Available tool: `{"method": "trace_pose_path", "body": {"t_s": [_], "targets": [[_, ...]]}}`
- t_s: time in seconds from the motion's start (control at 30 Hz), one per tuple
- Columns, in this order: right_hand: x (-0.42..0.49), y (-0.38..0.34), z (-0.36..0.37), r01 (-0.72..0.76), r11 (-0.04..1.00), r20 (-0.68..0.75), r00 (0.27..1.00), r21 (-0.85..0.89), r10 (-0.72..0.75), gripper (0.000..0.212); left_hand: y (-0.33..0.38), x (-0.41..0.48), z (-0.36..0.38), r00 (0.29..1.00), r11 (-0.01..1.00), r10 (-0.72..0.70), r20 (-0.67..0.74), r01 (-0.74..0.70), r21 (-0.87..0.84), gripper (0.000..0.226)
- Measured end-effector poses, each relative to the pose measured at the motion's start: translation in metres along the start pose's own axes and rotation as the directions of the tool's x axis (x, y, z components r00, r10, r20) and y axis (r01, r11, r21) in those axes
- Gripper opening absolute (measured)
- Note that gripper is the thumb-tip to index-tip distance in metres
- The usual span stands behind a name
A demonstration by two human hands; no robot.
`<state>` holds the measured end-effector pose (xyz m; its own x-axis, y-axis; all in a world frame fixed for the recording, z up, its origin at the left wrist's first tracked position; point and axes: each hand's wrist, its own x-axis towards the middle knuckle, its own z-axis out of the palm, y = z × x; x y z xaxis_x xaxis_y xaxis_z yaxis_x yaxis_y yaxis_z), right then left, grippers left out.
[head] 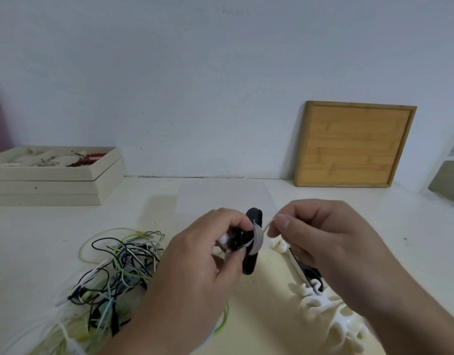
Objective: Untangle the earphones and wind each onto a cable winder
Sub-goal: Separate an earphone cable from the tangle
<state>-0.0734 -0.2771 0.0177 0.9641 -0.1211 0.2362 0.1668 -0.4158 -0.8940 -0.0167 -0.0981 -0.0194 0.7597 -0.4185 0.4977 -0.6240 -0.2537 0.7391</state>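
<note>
A: Nearest the camera, what shows?

B: The person's left hand (pixel 195 260), held above the white table (pixel 348 213). Its thumb and fingers curl round a black cable winder (pixel 252 242), gripping it upright. White earphone cable (pixel 257 239) is wrapped in several turns around the winder's middle, and dark earbuds sit bunched under the fingertips.

A: And the other hand?

B: The right hand (pixel 330 242) pinches the free run of that same white cable between thumb and forefinger, just beside the winder; the short strand between pinch and coil looks taut.

A: Where are the rest of the earphones?

B: A tangled pile of earphone cables (pixel 118 267), black, white and green, lies on the table left of the left hand. White cable winders (pixel 323 303), bone-shaped, lie under the right forearm, with a dark item partly hidden among them.

A: Anything further back?

B: A stack of beige trays (pixel 54 185) holding small trinkets at far left, and a wooden board (pixel 353 144) leaning against the wall (pixel 220 73) at right
</note>
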Motion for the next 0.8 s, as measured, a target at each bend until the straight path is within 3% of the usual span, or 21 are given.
{"method": "trace_pose_path", "body": {"t_s": [0.1, 0.27, 0.5, 0.8], "targets": [[0.0025, 0.0024, -0.0001, -0.022, 0.997, -0.091, 0.996, -0.07, 0.016, 0.023, 0.0022, -0.001, 0.0013, 0.999, 0.996, -0.006, 0.048, 0.01, -0.085, 0.034], [0.0043, 0.0044, -0.0004, -0.043, 0.995, -0.191, 0.981, -0.094, 0.024, 0.022, 0.0043, -0.0026, 0.0014, 0.995, 0.978, -0.057, 0.082, 0.072, -0.198, 0.042], [0.0057, 0.0036, 0.0042, -0.093, 0.983, -0.123, 0.986, 0.157, 0.113, 0.02, 0.0032, -0.0001, 0.0021, 0.976, 0.876, -0.131, 0.172, 0.196, -0.442, 0.028], [0.0053, 0.0037, 0.0051, -0.135, 0.965, -0.063, 0.986, 0.223, 0.152, 0.025, -0.0004, 0.0017, 0.0043, 0.976, 0.825, -0.188, 0.112, 0.219, -0.521, 0.033]]}}
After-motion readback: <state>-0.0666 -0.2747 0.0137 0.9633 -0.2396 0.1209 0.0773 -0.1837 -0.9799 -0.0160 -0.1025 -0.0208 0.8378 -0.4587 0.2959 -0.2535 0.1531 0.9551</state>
